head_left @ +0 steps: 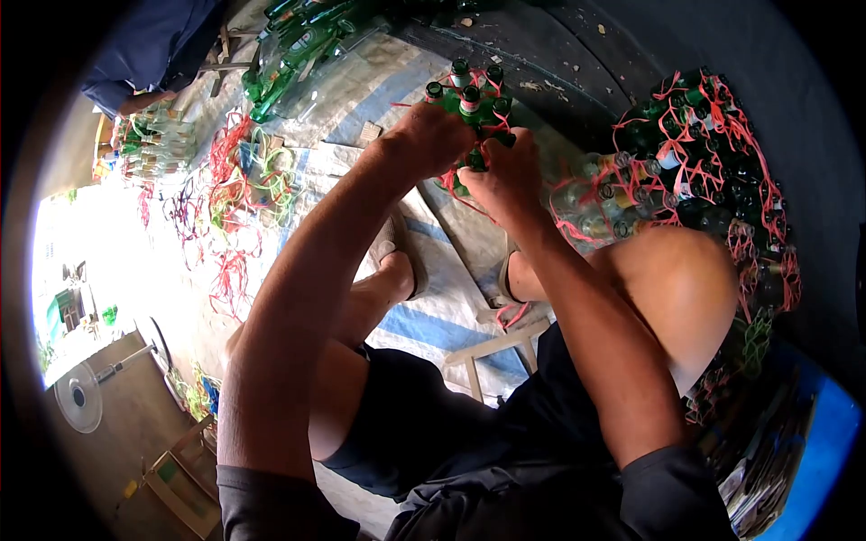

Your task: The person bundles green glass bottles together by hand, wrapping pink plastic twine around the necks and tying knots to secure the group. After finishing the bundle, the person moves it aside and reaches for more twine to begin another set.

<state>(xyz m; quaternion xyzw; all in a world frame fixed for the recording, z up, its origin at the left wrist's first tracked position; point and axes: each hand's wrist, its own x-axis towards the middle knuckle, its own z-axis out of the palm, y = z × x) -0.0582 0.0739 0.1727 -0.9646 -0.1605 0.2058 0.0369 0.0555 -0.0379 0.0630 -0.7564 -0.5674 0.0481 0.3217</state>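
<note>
A white fan (79,397) is located lower left; blue-striped sheeting (419,325) spans the center; a blue panel (825,451) borders lower right.

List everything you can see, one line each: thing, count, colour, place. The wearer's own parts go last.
bottle cluster: at least five, green, top centre
red ties: several, around the cluster
loose green bottles: many, green, top left of centre
clear bottles: many, mostly clear, far left
tied bottles: many, green and clear, right
tangled strands: many, red and green, left floor
ground sheet: white and blue, centre
stool: one, pale, below centre
fan: one, white, lower left
co-worker: one, navy clothing, top left
shorts: one, black, bottom centre
left hand: one, bare, at cluster
right hand: one, bare, at cluster
</note>
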